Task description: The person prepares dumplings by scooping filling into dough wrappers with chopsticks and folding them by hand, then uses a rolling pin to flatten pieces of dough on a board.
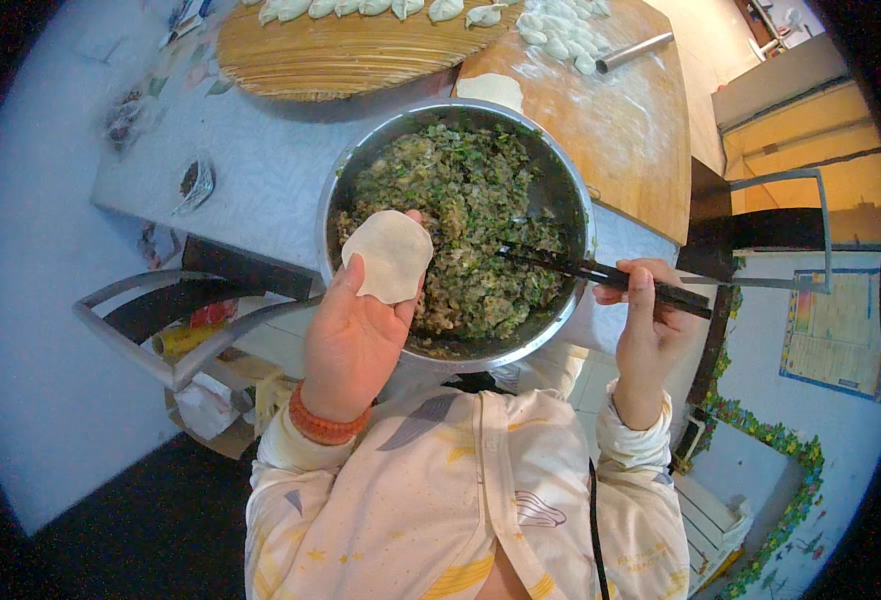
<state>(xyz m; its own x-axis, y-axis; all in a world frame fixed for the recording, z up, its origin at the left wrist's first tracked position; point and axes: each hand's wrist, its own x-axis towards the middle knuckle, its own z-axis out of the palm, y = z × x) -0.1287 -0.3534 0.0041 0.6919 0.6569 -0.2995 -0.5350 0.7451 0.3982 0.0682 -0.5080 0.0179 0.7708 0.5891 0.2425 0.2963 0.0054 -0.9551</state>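
A round flat dough wrapper lies across the fingers of my left hand, palm up, with the thumb over its near edge. The wrapper carries nothing on top. My left hand is above the near left rim of a large metal bowl. Chopped green and brown filling covers much of the bowl's inside. My right hand grips a pair of black chopsticks at the bowl's right side. Their tips touch the filling near its middle.
Behind the bowl, several folded dumplings line a woven tray. A floured wooden board bears another wrapper, small dough pieces and a metal rolling pin. Chairs flank the table; a small bag rests at left.
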